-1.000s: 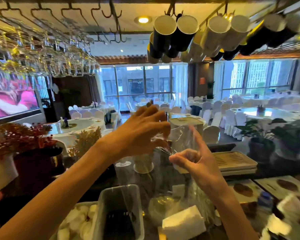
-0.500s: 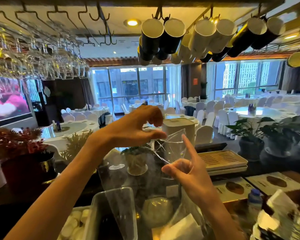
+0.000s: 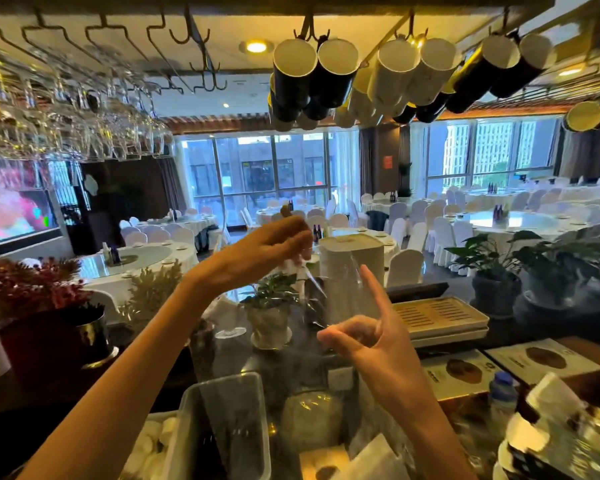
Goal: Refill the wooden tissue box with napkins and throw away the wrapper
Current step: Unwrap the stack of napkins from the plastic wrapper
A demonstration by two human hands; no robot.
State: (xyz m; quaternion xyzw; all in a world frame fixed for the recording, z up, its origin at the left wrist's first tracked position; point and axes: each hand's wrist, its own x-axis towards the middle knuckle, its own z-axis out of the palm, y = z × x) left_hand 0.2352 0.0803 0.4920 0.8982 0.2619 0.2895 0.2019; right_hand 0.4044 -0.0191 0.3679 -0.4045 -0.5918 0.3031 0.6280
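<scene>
Left hand [image 3: 267, 249] raised, fingers pinched on the top edge of a clear wrapper [image 3: 340, 299], right hand [image 3: 371, 341] just below and right of it, thumb and fingers pinching the same film, index finger pointing up, napkins [image 3: 371, 459] below the right wrist

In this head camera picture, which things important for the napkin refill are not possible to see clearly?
- Wooden tissue box: only a corner shows in the head view; the bottom edge cuts it off.
- Napkins: also cut by the bottom edge, so their number is unclear.
- Clear wrapper: transparent, its outline is hard to trace between the left hand and right hand.
- A bin for the wrapper: none in view.
</scene>
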